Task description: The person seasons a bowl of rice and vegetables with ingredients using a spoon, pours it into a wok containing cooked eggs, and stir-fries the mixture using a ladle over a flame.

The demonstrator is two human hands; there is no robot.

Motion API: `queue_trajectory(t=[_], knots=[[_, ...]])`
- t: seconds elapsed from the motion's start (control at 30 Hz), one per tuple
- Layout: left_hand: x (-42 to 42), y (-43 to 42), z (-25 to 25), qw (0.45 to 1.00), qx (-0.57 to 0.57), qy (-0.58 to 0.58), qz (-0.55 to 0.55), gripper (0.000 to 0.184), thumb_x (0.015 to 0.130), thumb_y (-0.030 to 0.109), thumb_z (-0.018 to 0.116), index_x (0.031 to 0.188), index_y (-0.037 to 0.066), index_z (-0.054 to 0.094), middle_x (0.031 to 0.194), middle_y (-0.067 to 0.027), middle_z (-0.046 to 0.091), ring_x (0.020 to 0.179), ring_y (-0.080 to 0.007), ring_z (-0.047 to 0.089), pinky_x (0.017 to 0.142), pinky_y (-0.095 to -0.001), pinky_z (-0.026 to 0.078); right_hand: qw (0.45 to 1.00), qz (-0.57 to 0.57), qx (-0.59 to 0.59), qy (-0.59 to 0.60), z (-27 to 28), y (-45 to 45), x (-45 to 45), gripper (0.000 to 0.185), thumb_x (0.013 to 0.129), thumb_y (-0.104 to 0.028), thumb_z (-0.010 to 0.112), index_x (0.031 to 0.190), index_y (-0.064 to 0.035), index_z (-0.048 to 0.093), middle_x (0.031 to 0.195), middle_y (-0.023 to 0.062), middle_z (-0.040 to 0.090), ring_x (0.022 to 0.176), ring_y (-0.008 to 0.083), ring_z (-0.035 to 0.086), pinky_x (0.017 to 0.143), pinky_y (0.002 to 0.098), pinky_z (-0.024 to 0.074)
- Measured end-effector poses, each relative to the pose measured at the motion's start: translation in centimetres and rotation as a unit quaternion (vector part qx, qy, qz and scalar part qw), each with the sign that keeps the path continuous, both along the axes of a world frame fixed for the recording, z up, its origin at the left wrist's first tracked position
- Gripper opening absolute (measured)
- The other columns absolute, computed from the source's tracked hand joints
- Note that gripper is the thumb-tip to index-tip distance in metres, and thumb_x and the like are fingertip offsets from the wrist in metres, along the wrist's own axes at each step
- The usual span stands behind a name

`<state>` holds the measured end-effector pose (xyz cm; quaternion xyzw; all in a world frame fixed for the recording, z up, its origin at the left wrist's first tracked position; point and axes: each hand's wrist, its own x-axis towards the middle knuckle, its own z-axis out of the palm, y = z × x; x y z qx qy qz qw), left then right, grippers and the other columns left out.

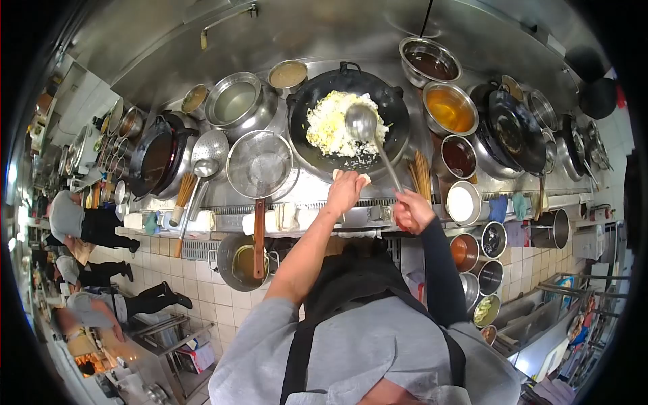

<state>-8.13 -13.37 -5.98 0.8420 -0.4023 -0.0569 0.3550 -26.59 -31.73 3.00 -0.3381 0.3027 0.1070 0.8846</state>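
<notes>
A black wok [396,128] stands on the range in front of me, holding white rice with yellow, egg-like bits [327,125]. My left hand [345,192] is closed on a pale folded cloth [365,179] at the wok's near rim; the fingers' far side is partly hidden. In my right hand [413,211] is the long handle of a metal ladle [361,123], gripped near its end. The ladle's round bowl lies over the rice, right of the middle. Left of the wok rests a mesh strainer [259,164] with a wooden handle.
Metal bowls of amber liquid [451,109] and dark sauce [458,156] stand right of the wok, by a bamboo brush [420,174]. To the left are a pot of clear liquid [233,101] and a perforated skimmer [210,147]. Several people are at far left.
</notes>
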Motion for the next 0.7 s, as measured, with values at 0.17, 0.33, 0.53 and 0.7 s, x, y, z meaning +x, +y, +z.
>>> queue_trajectory(t=[0.17,0.33,0.53,0.7], knots=[[0.0,0.1,0.5,1.000,0.011,0.012,0.003,0.032,0.106,0.030,0.058,0.096,0.001,0.067,0.101,-0.0203,0.069,0.101,-0.0437,0.059,0.090,-0.0522,0.048,0.986,0.014,-0.166,0.025,1.9,2.8,-0.9,0.016,0.108,-0.020,0.059,0.123,-0.0139,0.055,0.069,-0.0041,0.046,0.046,0.0059,0.038,0.036,0.0238,0.0278],[0.3,0.0,0.8,0.999,0.042,0.014,-0.011,0.032,0.107,0.030,0.054,0.102,0.001,0.066,0.104,-0.0214,0.070,0.105,-0.0424,0.060,0.093,-0.0511,0.049,0.997,0.036,0.068,0.031,-2.6,0.1,-1.7,0.015,0.109,-0.023,0.059,0.123,-0.0191,0.056,0.071,-0.0031,0.047,0.047,0.0059,0.038,0.036,0.0241,0.0269],[0.7,-0.2,0.6,0.999,0.030,0.011,-0.009,0.032,0.107,0.030,0.055,0.099,0.001,0.066,0.105,-0.0214,0.070,0.104,-0.0431,0.059,0.094,-0.0515,0.048,0.993,-0.050,-0.103,0.023,3.2,-1.0,-3.1,0.029,0.109,-0.022,0.057,0.138,-0.0181,0.055,0.070,-0.0029,0.046,0.045,0.0058,0.038,0.036,0.0217,0.0282],[0.5,-0.1,1.1,0.998,0.044,0.030,-0.019,0.036,0.107,0.033,0.054,0.098,0.001,0.068,0.105,-0.0220,0.070,0.105,-0.0435,0.059,0.095,-0.0518,0.046,0.934,0.065,-0.351,-0.001,-6.7,-3.6,6.6,0.045,0.102,-0.024,0.064,0.144,-0.0124,0.051,0.076,0.0135,0.063,0.055,0.0255,0.058,0.048,0.0396,0.0471]])
